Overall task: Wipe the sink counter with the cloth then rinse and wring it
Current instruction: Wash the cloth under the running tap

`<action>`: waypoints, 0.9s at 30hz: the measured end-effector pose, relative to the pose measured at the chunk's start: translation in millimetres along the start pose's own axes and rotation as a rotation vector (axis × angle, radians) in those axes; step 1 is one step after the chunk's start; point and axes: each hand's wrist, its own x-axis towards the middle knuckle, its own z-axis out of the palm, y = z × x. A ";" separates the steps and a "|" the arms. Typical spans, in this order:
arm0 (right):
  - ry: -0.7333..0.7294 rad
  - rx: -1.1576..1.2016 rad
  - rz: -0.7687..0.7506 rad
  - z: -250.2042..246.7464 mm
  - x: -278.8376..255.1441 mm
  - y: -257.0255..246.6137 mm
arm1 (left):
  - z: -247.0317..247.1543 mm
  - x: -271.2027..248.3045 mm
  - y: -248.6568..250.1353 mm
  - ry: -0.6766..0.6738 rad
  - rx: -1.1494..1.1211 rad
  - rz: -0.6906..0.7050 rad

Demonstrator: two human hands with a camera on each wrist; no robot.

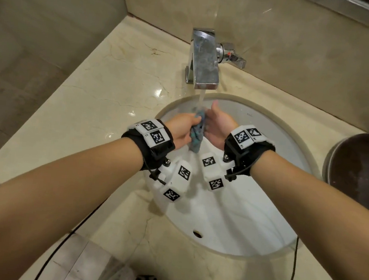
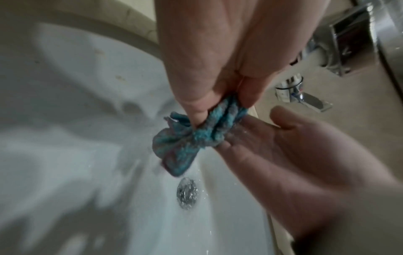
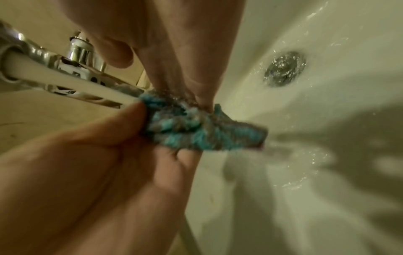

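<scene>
A bunched blue-and-grey cloth (image 1: 196,134) hangs over the white sink (image 1: 239,214), right under the water stream (image 1: 201,98) from the chrome faucet (image 1: 204,60). My left hand (image 1: 184,128) grips the cloth's upper part between thumb and fingers. In the left wrist view that pinch (image 2: 220,107) is plain and the cloth (image 2: 191,138) dangles below it. My right hand (image 1: 217,122) is held flat, straight fingers pressed against the cloth's right side. In the right wrist view the water hits the wet cloth (image 3: 196,131) at my right fingertips (image 3: 196,96).
The beige marble counter (image 1: 106,90) surrounds the sink. The faucet handle (image 1: 233,56) sticks out to the right. A dark round object (image 1: 362,167) sits at the counter's right edge. Water runs into the drain (image 2: 187,193). Black cables hang at the front edge.
</scene>
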 end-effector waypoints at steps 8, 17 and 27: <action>0.048 0.024 0.010 -6.5 7.0 10.0 | -4.5 -1.0 2.5 -0.010 0.039 -0.003; 0.063 0.033 -0.018 -14.6 3.5 7.1 | -7.8 -1.2 11.5 0.029 0.024 0.036; 0.189 -0.369 0.017 -34.0 3.9 5.4 | -13.4 1.7 18.1 0.126 0.226 0.152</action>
